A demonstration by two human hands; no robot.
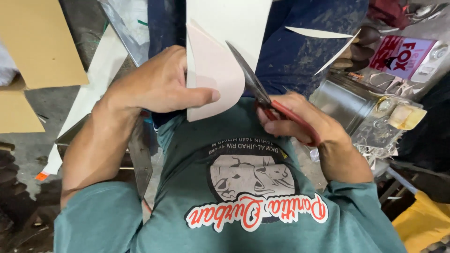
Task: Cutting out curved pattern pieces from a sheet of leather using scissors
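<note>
Pale pink card (213, 77) is what I have in front of me, a thin folded or doubled sheet with one curved cut edge, held up over my lap just above the green shirt (243, 187). My left hand (157, 86) pinches it along its left edge, thumb lying flat across the lower face and the other fingers wrapped behind. My right hand (300, 124) is closed around the red handles of the scissors (262, 96), whose dark blades point up and to the left, with the card's curved right edge between or just against them; I cannot tell how far the blades are parted.

I judge the card light and fairly stiff: it stands upright from the pinch without drooping, yet it looks thin enough to buckle or crease if squeezed hard. The surface seems matte, so I expect little slipping. The best hold, to my eye, is where I have it now, near the straight edge and well away from the blades, broad and flat rather than by a corner.

Cream offcuts (323, 33) lie across the blue trousers (300, 51), brown cardboard (37, 42) sits to my left, and a metal tin (344, 100) stands to my right.
</note>
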